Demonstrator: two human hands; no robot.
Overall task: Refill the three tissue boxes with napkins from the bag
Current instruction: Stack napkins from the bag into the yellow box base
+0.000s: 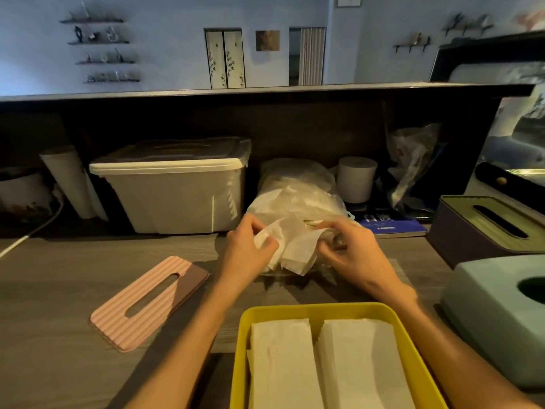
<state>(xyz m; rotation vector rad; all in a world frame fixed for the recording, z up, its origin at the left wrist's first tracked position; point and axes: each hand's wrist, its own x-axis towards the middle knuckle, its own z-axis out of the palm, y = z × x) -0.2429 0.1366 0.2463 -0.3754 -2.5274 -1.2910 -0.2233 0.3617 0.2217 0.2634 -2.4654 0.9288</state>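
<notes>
A clear plastic bag (295,187) of white napkins lies on the wooden counter, just behind my hands. My left hand (244,246) and my right hand (351,249) both pinch a loose bunch of napkins (295,246) at the bag's mouth. Right below me stands an open yellow tissue box (244,335) with two flat stacks of napkins (324,364) side by side inside. Its pink ribbed lid (147,302) with a slot lies flat to the left. A pale green tissue box (495,314) and a dark box with an olive slotted lid (486,228) stand at the right.
A large white lidded storage bin (177,187) stands at the back left under a dark shelf. A paper roll (356,178), a blue booklet (389,225) and another plastic bag (413,160) sit behind. A white cable (29,231) runs at far left.
</notes>
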